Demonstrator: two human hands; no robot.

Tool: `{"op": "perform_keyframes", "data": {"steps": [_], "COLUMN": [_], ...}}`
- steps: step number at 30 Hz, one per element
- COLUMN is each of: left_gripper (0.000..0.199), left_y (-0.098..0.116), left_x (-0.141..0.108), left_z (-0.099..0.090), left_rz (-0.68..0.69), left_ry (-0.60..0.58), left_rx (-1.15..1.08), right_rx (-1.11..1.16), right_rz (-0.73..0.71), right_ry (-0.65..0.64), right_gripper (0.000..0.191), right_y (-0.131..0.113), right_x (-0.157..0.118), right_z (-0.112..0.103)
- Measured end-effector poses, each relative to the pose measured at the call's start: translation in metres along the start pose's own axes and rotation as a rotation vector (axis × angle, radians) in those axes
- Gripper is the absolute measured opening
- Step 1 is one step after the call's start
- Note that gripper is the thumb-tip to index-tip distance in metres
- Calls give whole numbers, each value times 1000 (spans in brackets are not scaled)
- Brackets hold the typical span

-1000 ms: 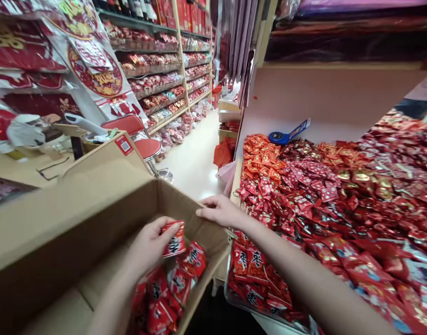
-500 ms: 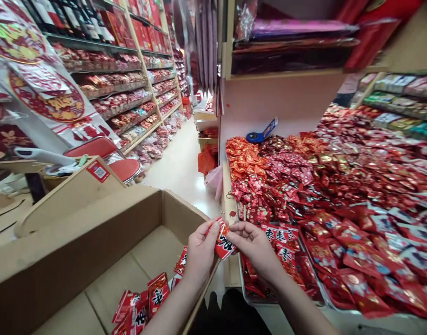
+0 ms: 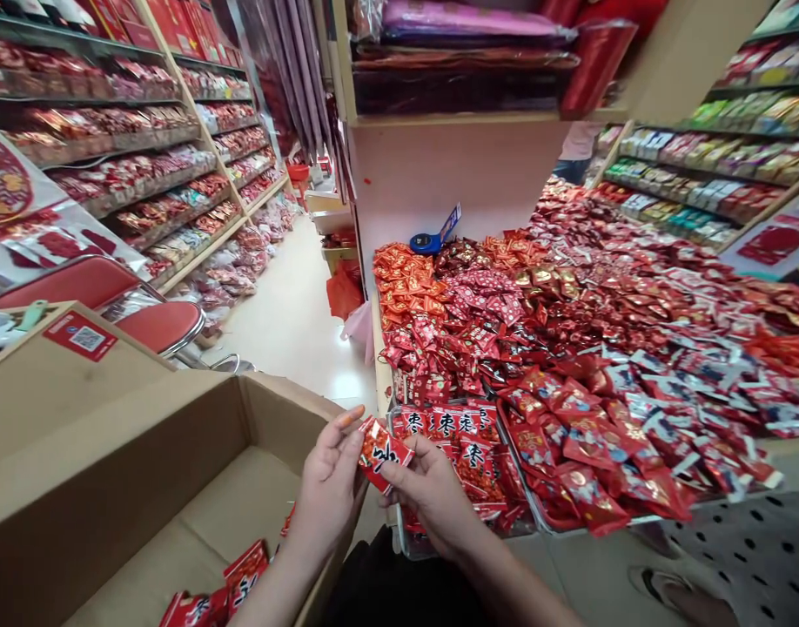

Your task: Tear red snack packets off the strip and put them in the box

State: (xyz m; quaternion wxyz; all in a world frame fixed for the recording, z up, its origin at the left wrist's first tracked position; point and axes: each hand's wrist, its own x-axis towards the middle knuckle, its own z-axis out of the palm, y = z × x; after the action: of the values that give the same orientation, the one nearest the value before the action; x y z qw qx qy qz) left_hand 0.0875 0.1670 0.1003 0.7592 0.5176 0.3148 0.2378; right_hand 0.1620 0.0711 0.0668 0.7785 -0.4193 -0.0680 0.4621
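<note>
A small red snack packet (image 3: 379, 451) with black lettering is held between my two hands, above the edge of the cardboard box. My left hand (image 3: 327, 479) closes on its left end with the thumb and fingers, the index finger reaching upward. On the lower right end, my right hand (image 3: 435, 492) pinches the packet with its thumb on top. Similar red packets (image 3: 243, 575) lie in the open cardboard box (image 3: 177, 418), partly covered by my left forearm. More matching packets (image 3: 474, 457) fill a clear tray (image 3: 406, 544) beside my right hand.
Heaps of wrapped sweets (image 3: 478, 296) cover the display on the right, with a blue round device (image 3: 426, 243) behind them. A red chair (image 3: 161, 326) stands left of the aisle (image 3: 285, 300). At lower right are a person's dotted clothing (image 3: 745, 557) and sandalled foot (image 3: 667, 585).
The view has swung to the right, bringing the dotted clothing in. The packet is turned in my hands, and my right thumb now lies across its lower right end.
</note>
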Motion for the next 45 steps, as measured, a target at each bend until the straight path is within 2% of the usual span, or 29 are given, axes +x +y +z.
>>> {"op": "perform_keyframes", "data": {"steps": [2,6,9,12,15,19,23,26,30,35,41,45], "left_gripper": [38,39,41,29,24,18,16,14,19,20,18,21], "left_y": [2,8,11,8,1,-7,-12,-15,-17,-18,-16,-18], "left_x": [-2,-3,-2,-2,-3,-5,-6,-6,-5,-3,13,27], "left_z": [1,1,2,6,12,18,15,12,14,18,21,25], "left_rz": [-13,-4,-79,-119,-127,-169,-130,-78,2,50,85,117], "left_ry": [-31,-167,-245,-255,-279,-375,-422,-411,-330,-319,-368,-344], "left_rx": [47,234,345,449,476,551,719,832,860,832,816,808], "right_rx": [7,-117,-247,-325,-501,-774,-927,-1253,-1578,-1715,-1768,-1765], "right_rz": [33,-45,-50,7,-38,-170,-200,-206,-255,-248,-187,-139], "right_ry": [-16,28,-58,-159,-198,-144,-83,-151,-298,-339,-317,-324], "right_gripper": [35,34,36,34,27,20,13,6,17,21,16,7], "right_y": [2,-8,-24,-36,-46,-65,-80,-71,-39,-13,-10,-2], "right_x": [-2,-1,1,0,-1,-2,-13,-24,-31,-30,-32,-31], "right_z": [-2,-14,-23,-32,-44,-63,-83,-90,-87,-77,-77,-74]}}
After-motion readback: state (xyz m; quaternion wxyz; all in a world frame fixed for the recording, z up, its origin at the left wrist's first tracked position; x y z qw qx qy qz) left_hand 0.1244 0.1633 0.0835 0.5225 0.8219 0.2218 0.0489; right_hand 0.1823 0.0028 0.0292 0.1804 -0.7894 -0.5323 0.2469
